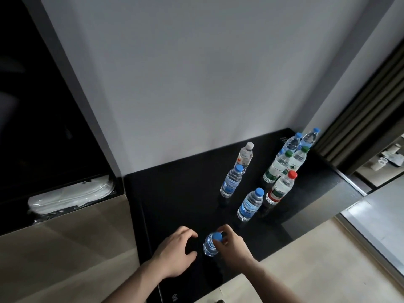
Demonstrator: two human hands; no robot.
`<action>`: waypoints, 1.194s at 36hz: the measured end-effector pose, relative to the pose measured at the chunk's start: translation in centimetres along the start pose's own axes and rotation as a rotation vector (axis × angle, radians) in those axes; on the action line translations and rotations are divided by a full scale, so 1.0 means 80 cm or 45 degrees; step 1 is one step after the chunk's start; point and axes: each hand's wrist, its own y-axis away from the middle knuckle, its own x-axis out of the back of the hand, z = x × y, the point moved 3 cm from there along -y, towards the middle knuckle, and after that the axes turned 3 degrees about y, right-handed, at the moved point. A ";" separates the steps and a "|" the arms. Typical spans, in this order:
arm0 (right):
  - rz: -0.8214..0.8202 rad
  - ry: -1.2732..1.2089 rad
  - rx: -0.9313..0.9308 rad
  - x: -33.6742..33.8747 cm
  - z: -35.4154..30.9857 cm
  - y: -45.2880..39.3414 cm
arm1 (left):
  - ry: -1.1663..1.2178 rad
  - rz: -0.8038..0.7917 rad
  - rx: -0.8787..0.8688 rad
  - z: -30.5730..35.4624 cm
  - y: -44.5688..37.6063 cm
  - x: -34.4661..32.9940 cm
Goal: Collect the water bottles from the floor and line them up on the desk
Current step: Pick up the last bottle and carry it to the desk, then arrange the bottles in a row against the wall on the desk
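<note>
Black counter [185, 193]: nine upright water bottles. Five blue-capped, two green-capped, one red-capped [281, 190], one white-capped [246, 157]. Nearest blue-capped bottle [211, 244] stands by the front edge, right hand [232, 243] fingers pinching its neck; left hand [177, 251] just beside, fingers loosely curled, holding nothing.

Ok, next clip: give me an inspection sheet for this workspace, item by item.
Surface: black desk against a white wall.
Job's things: nine water bottles upright on the desk; nearest blue-capped bottle at the front, between the hands; white-capped bottle and red-capped bottle further back among the rest.
Clutter: nothing seen on the desk.
Grippers: right hand holds the nearest bottle near its cap; left hand beside it, fingers curled, holding nothing.
Cables: nothing seen.
Surroundings: folded white bundle on a shelf at left; curtain at right.
</note>
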 end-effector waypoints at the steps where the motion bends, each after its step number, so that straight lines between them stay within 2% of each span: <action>1: -0.001 -0.023 0.012 0.001 0.002 0.000 | -0.007 0.001 -0.006 0.003 -0.004 -0.002; 5: -0.018 -0.110 0.023 0.011 0.009 0.005 | -0.033 -0.006 -0.045 0.017 -0.019 -0.009; 11: 0.065 -0.097 0.005 0.039 0.039 0.026 | -0.083 0.006 -0.115 0.042 -0.040 -0.026; 16: 0.116 -0.075 -0.009 0.070 0.068 0.041 | -0.176 0.008 -0.115 0.055 -0.055 -0.043; 22: 0.076 -0.107 0.020 0.109 0.087 0.036 | -0.185 0.069 -0.076 0.069 -0.073 -0.046; 29: 0.011 -0.001 0.150 0.165 0.103 0.009 | -0.151 0.090 0.060 0.083 -0.090 -0.045; 38: -0.117 0.128 0.322 0.276 0.145 -0.044 | -0.042 0.403 0.340 0.108 -0.103 -0.065; 43: -0.189 0.205 0.424 0.319 0.150 -0.077 | 0.012 0.493 0.517 0.131 -0.106 -0.083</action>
